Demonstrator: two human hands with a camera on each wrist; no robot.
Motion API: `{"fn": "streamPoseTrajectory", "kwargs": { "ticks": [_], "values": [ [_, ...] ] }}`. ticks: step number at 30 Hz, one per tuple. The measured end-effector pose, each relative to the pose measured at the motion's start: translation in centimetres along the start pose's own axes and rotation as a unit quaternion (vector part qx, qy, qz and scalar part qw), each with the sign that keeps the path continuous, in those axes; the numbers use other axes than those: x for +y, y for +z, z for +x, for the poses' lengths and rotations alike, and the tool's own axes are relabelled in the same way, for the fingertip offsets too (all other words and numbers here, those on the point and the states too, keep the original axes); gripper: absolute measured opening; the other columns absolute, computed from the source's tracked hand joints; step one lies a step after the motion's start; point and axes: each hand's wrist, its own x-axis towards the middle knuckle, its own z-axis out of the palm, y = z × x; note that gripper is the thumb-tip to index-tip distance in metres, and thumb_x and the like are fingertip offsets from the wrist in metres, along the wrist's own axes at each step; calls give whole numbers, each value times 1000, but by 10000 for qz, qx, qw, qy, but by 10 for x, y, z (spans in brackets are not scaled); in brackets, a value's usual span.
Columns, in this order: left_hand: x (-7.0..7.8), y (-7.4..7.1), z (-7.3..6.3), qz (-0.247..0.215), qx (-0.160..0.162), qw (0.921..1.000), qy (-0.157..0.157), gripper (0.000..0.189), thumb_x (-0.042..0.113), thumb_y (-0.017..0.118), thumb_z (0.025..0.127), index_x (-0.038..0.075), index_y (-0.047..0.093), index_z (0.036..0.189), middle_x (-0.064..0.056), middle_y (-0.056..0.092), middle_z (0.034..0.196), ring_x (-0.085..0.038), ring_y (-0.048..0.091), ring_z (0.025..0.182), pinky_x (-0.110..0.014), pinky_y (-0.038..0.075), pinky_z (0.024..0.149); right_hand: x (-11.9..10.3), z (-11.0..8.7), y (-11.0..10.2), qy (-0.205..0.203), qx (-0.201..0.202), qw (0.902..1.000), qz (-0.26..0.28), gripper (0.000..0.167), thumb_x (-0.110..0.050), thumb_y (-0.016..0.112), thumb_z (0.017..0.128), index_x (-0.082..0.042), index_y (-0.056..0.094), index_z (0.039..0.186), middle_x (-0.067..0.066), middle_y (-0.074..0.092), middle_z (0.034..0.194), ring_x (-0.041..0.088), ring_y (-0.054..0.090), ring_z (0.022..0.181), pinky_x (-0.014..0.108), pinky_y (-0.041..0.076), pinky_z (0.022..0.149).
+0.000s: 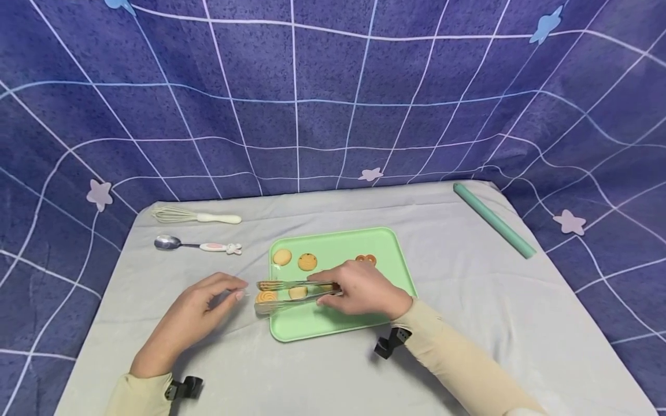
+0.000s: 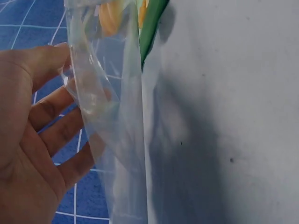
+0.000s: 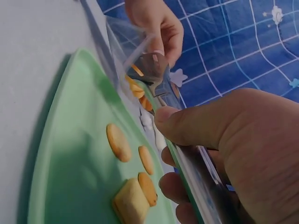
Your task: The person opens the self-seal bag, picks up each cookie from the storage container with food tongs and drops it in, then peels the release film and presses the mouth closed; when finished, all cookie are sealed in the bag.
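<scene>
My left hand (image 1: 195,309) pinches the edge of a clear plastic bag (image 2: 124,121) between thumb and fingers, left of the green tray (image 1: 333,329). Metal tongs (image 1: 293,302) are in my right hand (image 1: 364,289), thumb on one arm and fingers on the other. Their tips reach past the tray's left edge to the bag's mouth. A swirl-patterned cookie (image 1: 267,296) shows between the tips in the head view. Under the tongs lies a thick pale cookie (image 1: 298,292). A plain round cookie (image 1: 282,257), a dotted round cookie (image 1: 307,262) and a pretzel-shaped cookie (image 1: 366,259) are farther back.
A whisk (image 1: 200,216) and a spoon with a rabbit handle (image 1: 200,246) lie at the table's back left. Toward the back right rests a green rod (image 1: 494,219). A blue patterned curtain (image 1: 333,127) hangs behind the grey tablecloth (image 1: 468,323).
</scene>
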Motion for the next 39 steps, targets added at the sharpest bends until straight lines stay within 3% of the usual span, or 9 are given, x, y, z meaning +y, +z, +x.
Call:
{"fn": "streamPoseTrajectory", "kwargs": {
  "ticks": [4,8,14,26,29,35,39],
  "values": [
    [1,-1,2,-187,39,9998,108,23,8,77,92,21,75,111,15,68,111,-10,65,103,-15,43,93,-4,11,-1,78,-167,9998,-45,42,-36,78,90,-24,71,130,-15,51,63,-3,42,54,22,38,48],
    [3,0,5,-382,79,9991,177,21,4,77,91,15,76,109,14,68,110,-9,65,105,-12,40,97,-9,21,-3,68,-361,9993,-89,42,-34,78,89,-25,71,129,-14,51,62,-2,40,52,25,40,51],
    [5,-1,7,-482,52,9986,231,21,5,76,92,16,76,110,12,69,110,-9,64,105,-13,41,97,-16,36,-3,-57,-532,9977,-413,42,-34,77,87,-28,72,128,-16,46,58,-1,35,48,25,39,47],
    [6,-3,4,-506,163,9983,251,23,4,76,91,18,76,109,12,69,110,-10,65,104,-14,41,96,-32,53,-9,-62,-907,9931,-737,43,-35,78,86,-31,72,128,-18,62,75,0,51,62,27,44,51],
    [5,-3,2,-500,221,9982,234,23,3,77,90,17,76,109,11,69,110,-11,65,103,-13,41,96,-31,51,-10,7,-919,9930,-744,43,-35,76,87,-30,71,129,-18,60,72,0,48,59,26,43,50],
    [1,-1,-2,-450,229,9987,-10,21,5,77,91,19,77,107,14,68,109,-10,65,103,-11,40,95,-22,34,-17,158,-750,9958,-504,46,-36,76,87,-27,70,132,-16,39,53,1,35,50,27,39,47],
    [-1,0,-3,-431,204,9989,-34,22,6,78,91,20,76,107,15,68,110,-10,65,104,-11,41,94,-9,11,-27,347,-530,9975,-318,50,-38,79,87,-24,69,134,-16,45,56,0,41,52,28,41,50]
  ]
}}
